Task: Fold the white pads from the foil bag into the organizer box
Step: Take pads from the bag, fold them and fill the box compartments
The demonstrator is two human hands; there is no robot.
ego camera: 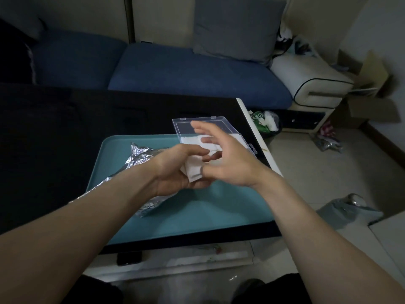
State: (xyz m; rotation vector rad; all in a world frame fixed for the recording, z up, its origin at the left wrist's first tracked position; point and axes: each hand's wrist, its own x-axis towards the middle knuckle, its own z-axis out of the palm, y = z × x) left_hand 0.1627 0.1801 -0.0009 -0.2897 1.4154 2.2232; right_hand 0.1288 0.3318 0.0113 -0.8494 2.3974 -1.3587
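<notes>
Left hand: the left hand [175, 170] sits palm-up above the teal tray [219, 211], fingers curled round a white pad [194, 168] — the pad rests in the palm and is gripped there.
Right hand: the right hand [225, 159] is just beside the left one, fingers spread and loosely bent; its thumb appears to touch the pad's near edge, but whether it pinches the pad cannot be told, as the fingers are blurred.
Pad in hand: appears partly folded, with one layer over another; the fold does not look finished.
Organizer box: the clear organizer box [249, 148] stands at the far right corner of the tray, lid [186, 126] open and leaning back. White pads [190, 140] already lie inside — the count cannot be told, the right hand covering most of the interior.
Foil bag: the foil bag [140, 159] lies crumpled on the left part of the tray, partly under the left forearm. Its contents are hidden.
Done so far: judged from the box, at least some pads are folded and stowed.
Outstanding: the pad in hand needs its fold completed and then placing in the box; whether more pads remain in the bag cannot be told.
Progress estimate: under way, probably mid-task; no firmer figure is warranted.
Surroundings: the tray rests on a dark table [65, 128], with a blue sofa [175, 69] beyond.
</notes>
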